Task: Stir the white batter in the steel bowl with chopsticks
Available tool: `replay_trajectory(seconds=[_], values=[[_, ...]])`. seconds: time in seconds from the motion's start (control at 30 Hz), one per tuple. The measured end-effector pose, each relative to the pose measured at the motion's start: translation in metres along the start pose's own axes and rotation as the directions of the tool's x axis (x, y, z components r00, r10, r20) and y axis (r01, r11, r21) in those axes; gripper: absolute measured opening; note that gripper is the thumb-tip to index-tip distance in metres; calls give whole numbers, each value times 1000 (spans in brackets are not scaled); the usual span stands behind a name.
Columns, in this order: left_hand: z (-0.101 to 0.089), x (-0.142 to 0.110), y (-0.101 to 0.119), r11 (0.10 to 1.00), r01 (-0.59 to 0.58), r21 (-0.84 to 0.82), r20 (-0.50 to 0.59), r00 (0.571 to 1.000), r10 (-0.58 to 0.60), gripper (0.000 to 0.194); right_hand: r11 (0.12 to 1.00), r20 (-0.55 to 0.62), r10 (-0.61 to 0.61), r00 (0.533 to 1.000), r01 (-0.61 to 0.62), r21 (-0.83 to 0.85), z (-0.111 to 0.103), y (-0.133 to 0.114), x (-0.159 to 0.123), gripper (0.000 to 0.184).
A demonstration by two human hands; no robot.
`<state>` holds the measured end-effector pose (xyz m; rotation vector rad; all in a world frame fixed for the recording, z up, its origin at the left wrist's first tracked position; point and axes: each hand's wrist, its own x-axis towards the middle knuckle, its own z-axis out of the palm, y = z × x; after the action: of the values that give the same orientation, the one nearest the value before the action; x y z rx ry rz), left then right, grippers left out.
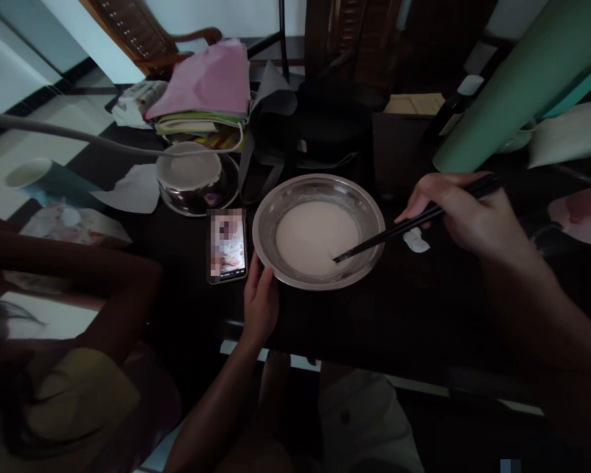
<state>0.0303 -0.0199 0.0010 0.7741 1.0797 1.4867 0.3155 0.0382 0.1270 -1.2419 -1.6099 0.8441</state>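
Observation:
A wide metal bowl [320, 281] stands on the dark table, with a milky white liquid [315, 233] in it. My left hand [262, 299] grips the bowl's rim at its near left side, thumb on the outer edge and the other fingers partly hidden beneath. Dark chopsticks [398, 228] are held in my right hand [465, 210], slanting down to the left over the bowl's right rim. Their tips dip into the liquid. Below my right fingers lies a small crumpled white scrap [416, 240]. A lit phone [229, 244] lies just left of the bowl.
Another person's arm [113, 289] rests at the left. Behind the phone sits an upturned metal bowl [192, 174], near a pink-topped stack [204, 79] and a dark bag [325, 131]. A large green cylinder [512, 98] leans at the right. A grey cable [79, 135] crosses the upper left.

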Motion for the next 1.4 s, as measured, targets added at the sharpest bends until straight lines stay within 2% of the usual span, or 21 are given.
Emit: replay_trajectory(seconds=[0.1, 0.27, 0.4, 0.5, 0.6, 0.7, 0.87, 1.0, 1.1, 1.23, 1.4], values=[[-1, 0, 0, 1000, -5, 22, 11, 1000, 5, 54, 1000, 87, 3, 996, -1, -29, 12, 1, -1, 39], [0, -1, 1, 1000, 0, 10, 9, 1000, 0, 55, 990, 114, -84, 990, 96, -103, 28, 8, -1, 28], [2, 0, 2, 999, 17, -43, -17, 1000, -18, 55, 965, 47, -161, 986, 167, -201, 25, 13, 1, 27], [2, 0, 1, 999, 12, -48, -27, 1000, -13, 54, 951, -41, -197, 980, 180, -250, 18, 10, 1, 35], [1, 1, 1, 1000, 11, -18, -27, 1000, -11, 55, 969, -130, -153, 980, 123, -214, 8, 3, -1, 42], [-1, 1, -1, 1000, 6, 12, -10, 1000, -6, 54, 986, -145, -84, 986, 60, -159, -2, -1, -2, 41], [-2, 1, -2, 1000, -4, 18, -6, 1000, 4, 60, 1000, -8, 4, 1000, -4, -30, -6, -2, 0, 38], [-1, 1, -1, 1000, 10, 1, -18, 1000, -10, 61, 998, 124, 16, 992, -8, -68, 12, 0, 0, 37], [1, 1, 0, 1000, 18, -15, -34, 999, -19, 62, 994, 155, -35, 987, 51, -101, 26, 5, 0, 28], [2, 0, 2, 1000, 18, -17, -45, 999, -19, 60, 981, 77, -88, 993, 100, -168, 31, 13, 0, 25], [2, 0, 2, 999, 20, -24, -27, 999, -21, 56, 961, -51, -151, 987, 134, -242, 20, 13, 1, 34]])
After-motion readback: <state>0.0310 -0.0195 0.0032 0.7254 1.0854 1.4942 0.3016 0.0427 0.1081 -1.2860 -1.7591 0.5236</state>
